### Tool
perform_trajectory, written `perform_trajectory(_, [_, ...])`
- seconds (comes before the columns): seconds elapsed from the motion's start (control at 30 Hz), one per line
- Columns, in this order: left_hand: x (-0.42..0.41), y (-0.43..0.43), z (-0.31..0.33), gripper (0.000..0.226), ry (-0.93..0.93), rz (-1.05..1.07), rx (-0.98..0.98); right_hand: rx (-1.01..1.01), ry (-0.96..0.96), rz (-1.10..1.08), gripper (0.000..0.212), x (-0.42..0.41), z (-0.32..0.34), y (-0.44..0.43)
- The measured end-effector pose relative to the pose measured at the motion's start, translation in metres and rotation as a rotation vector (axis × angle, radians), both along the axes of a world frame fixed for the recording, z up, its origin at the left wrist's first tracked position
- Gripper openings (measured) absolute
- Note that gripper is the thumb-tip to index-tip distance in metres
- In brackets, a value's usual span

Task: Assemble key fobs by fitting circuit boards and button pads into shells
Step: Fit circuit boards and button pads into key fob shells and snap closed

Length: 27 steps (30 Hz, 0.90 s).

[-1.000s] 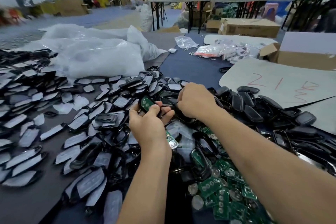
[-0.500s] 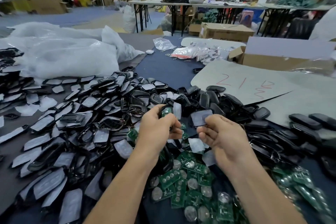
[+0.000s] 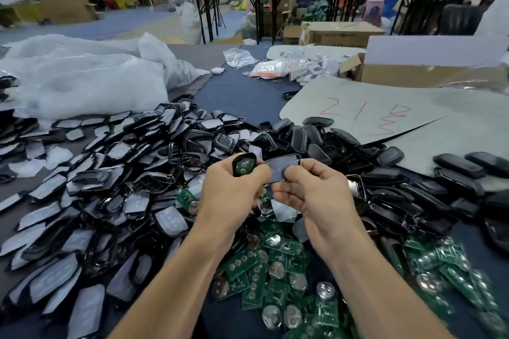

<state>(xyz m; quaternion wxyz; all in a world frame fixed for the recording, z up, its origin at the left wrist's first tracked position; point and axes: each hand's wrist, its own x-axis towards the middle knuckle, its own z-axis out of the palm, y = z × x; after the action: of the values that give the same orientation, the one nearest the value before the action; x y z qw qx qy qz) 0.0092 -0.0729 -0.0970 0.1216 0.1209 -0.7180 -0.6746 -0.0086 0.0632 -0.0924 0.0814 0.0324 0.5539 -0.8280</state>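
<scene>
Above the cluttered surface [image 3: 242,96], my left hand [image 3: 234,195] has its grip clamped round a black shell [image 3: 244,155], green circuit board [image 3: 243,166] turned up, so, I reckon, the grey button pad [image 3: 282,170] pinched in my right hand [image 3: 316,195] can seat over it.

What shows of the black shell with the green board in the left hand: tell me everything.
The black plastic key fob shell is a rounded half-case, open side toward the camera, with a green circuit board bearing round silvery pads seated inside. It stands roughly upright above the piles, gripped by the left hand, whose fingers hide its lower end.
</scene>
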Motion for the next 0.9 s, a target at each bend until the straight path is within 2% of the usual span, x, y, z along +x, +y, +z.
perform_trajectory(0.07, [-0.001,-0.002,-0.001,0.016,0.032,0.036,0.004,0.028,0.010,0.065,0.009,-0.001,-0.001,0.003])
perform_trajectory(0.13, [0.000,-0.007,0.001,0.005,0.063,0.038,0.039,0.051,0.010,0.185,0.011,-0.002,0.002,0.009])
perform_trajectory(0.23, [0.002,-0.019,0.006,0.013,0.098,-0.071,0.065,-0.036,-0.065,0.335,0.042,-0.004,0.011,0.022])
perform_trajectory(0.3, [0.003,-0.024,0.010,0.005,0.088,-0.212,0.053,-0.050,-0.149,0.409,0.053,-0.004,0.015,0.029])
perform_trajectory(0.43, [0.005,-0.024,0.012,0.005,0.084,-0.317,0.009,0.017,-0.216,0.607,0.050,0.000,0.012,0.031])
perform_trajectory(0.6, [0.007,-0.026,0.011,0.012,0.109,-0.364,0.018,-0.052,-0.188,0.753,0.044,0.004,0.010,0.034])
perform_trajectory(0.77, [0.008,-0.020,0.010,0.026,0.165,-0.186,-0.032,-0.105,-0.219,0.686,0.040,0.003,0.007,0.029])
perform_trajectory(0.9, [0.009,-0.018,0.012,0.004,0.267,-0.010,-0.034,-0.177,-0.231,0.596,0.045,0.000,0.008,0.026])
